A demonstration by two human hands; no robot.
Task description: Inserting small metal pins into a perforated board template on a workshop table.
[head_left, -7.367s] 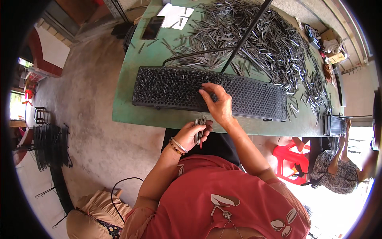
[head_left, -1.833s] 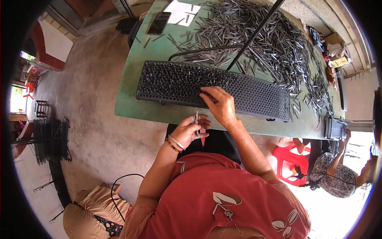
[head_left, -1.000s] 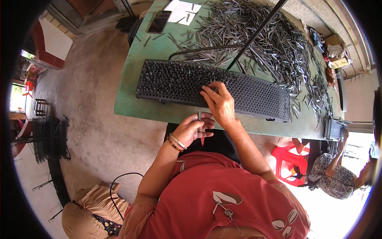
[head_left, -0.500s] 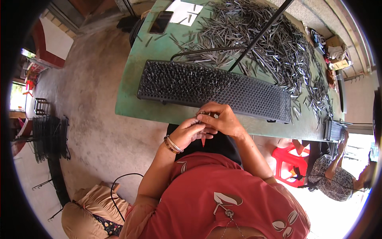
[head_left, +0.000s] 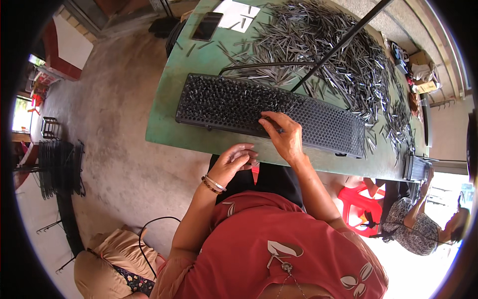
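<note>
A long black rack full of round holes lies along the front of the green table. Thin dark strips stand upright in the holes of its left and middle part; the holes toward its right end hold none. My right hand reaches over the rack's front edge, thumb and forefinger pinched at the holes near the middle. Whatever is between those fingertips is too small to make out. Just off the table's front edge, my left hand is curled with the thumb against the fingers; its contents are hidden.
A big heap of loose dark strips covers the table behind the rack. A black rod slants across it. A phone and a white sheet lie at the far left. Another person sits at the right, near a red stool.
My hands were together in front of the rack. Now they are apart: the right has moved forward to the rack's holes, while the left has stayed near the table edge.
</note>
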